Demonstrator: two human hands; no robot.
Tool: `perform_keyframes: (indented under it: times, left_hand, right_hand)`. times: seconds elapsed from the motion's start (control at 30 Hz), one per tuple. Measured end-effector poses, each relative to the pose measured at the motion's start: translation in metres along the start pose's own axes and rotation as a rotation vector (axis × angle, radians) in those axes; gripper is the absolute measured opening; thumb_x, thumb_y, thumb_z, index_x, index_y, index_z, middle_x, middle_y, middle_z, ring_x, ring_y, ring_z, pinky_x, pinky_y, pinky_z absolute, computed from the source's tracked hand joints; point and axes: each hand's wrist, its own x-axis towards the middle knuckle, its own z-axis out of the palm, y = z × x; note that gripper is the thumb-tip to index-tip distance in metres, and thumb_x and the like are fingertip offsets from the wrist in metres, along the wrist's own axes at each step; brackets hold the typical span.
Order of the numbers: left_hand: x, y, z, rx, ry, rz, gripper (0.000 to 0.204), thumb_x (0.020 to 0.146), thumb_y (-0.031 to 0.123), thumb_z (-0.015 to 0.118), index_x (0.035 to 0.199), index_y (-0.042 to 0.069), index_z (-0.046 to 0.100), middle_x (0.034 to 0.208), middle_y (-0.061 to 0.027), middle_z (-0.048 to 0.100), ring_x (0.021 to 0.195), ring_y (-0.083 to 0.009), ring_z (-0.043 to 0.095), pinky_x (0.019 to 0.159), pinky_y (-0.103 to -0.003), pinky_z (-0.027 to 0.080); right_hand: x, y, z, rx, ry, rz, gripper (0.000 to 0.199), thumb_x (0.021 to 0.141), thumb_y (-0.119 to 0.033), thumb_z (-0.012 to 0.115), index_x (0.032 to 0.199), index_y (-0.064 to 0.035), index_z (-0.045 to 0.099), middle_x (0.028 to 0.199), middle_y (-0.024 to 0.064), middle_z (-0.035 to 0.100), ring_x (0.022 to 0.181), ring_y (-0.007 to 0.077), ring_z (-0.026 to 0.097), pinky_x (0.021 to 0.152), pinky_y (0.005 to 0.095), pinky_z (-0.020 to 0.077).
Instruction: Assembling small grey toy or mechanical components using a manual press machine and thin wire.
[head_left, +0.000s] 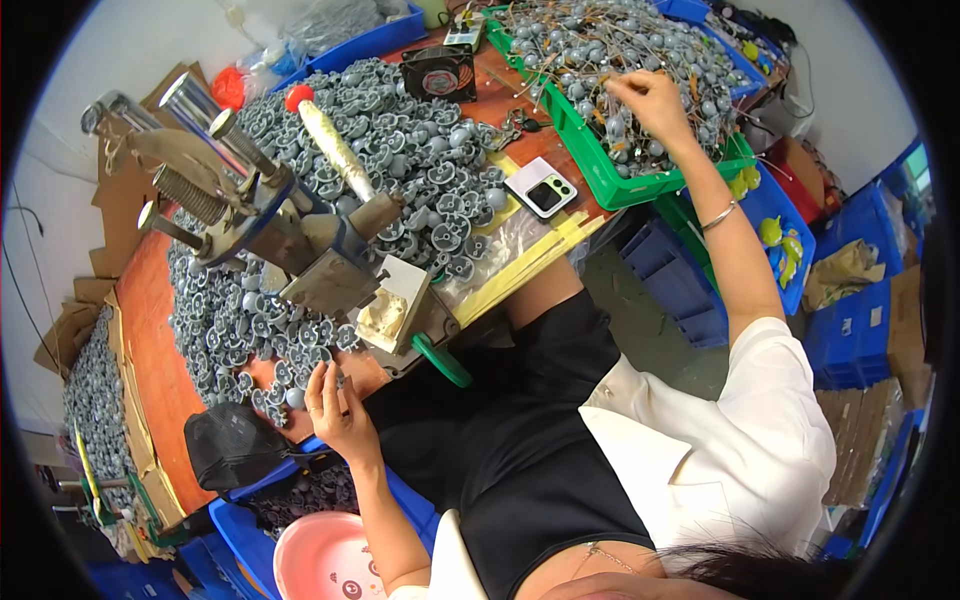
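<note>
My right hand (648, 100) reaches far out into a green crate (590, 165) heaped with grey round parts on thin wire stems, its fingers closed among them. My left hand (335, 400) is near the front edge of the reddish workbench (150, 330), pinching a small grey moulded part between its fingertips. Just above that hand stands a hand-operated press (300, 230) with a metal lever and a cream block at its base. A large pile of grey moulded parts (420, 160) covers the bench around the press.
A small folded phone (541, 187) lies at the bench edge beside the green crate. A black fan (438, 72) sits at the back. A black pouch (232, 445), a pink basin (325, 560) and blue bins (850, 330) surround my seat.
</note>
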Motion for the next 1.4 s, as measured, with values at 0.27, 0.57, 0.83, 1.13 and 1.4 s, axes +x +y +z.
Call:
perform_keyframes:
  times: [0.27,0.57,0.83,1.13,1.4]
  left_hand:
    - [0.000,0.003,0.002,-0.057,-0.015,-0.011,0.032,0.079,-0.006,0.066,0.110,0.001,0.064,0.113,-0.0125,0.061,0.104,-0.0268,0.059,0.087,-0.034,0.047]
    - [0.007,0.018,0.003,-0.167,-0.044,-0.094,0.039,0.069,0.005,0.079,0.105,0.003,0.066,0.096,-0.0123,0.059,0.090,-0.0267,0.057,0.078,-0.033,0.046]
    - [0.050,0.033,0.051,-0.165,-0.008,0.039,0.036,0.063,0.017,0.083,0.091,0.001,0.066,0.088,-0.0116,0.057,0.085,-0.0270,0.052,0.073,-0.035,0.043]
    - [0.051,0.027,0.064,-0.280,-0.324,0.063,0.019,0.080,0.012,0.068,0.094,0.001,0.062,0.102,-0.0128,0.057,0.102,-0.0350,0.047,0.089,-0.041,0.038]
    - [0.037,0.021,0.047,-0.319,-0.223,0.080,0.025,0.086,0.007,0.060,0.109,-0.001,0.057,0.116,-0.0167,0.054,0.117,-0.0368,0.044,0.100,-0.043,0.035]
  right_hand:
    - [0.058,-0.010,-0.068,0.543,0.376,0.004,0.044,0.094,-0.023,0.056,0.126,0.0062,0.046,0.101,0.0109,0.060,0.082,0.0118,0.058,0.071,0.0295,0.0482]
    - [-0.009,-0.101,-0.059,1.525,-0.290,0.305,0.049,0.098,-0.036,0.048,0.058,-0.0150,0.031,0.048,-0.0035,0.022,0.045,0.0063,0.022,0.049,0.0229,0.0229]
    - [-0.152,-0.188,0.014,1.321,-1.017,0.278,0.018,0.088,-0.011,0.057,0.078,0.0005,0.066,0.073,0.0102,0.057,0.058,0.0162,0.051,0.051,0.0256,0.0403]
    - [-0.201,-0.229,0.046,1.250,-1.511,0.104,0.026,0.091,-0.006,0.053,0.072,0.0034,0.068,0.061,0.0070,0.060,0.050,0.0099,0.053,0.047,0.0225,0.0388]
    - [-0.206,-0.276,0.063,1.485,-1.765,0.284,0.019,0.095,-0.009,0.051,0.106,0.0033,0.061,0.069,0.0060,0.064,0.060,0.0095,0.062,0.055,0.0210,0.0488]
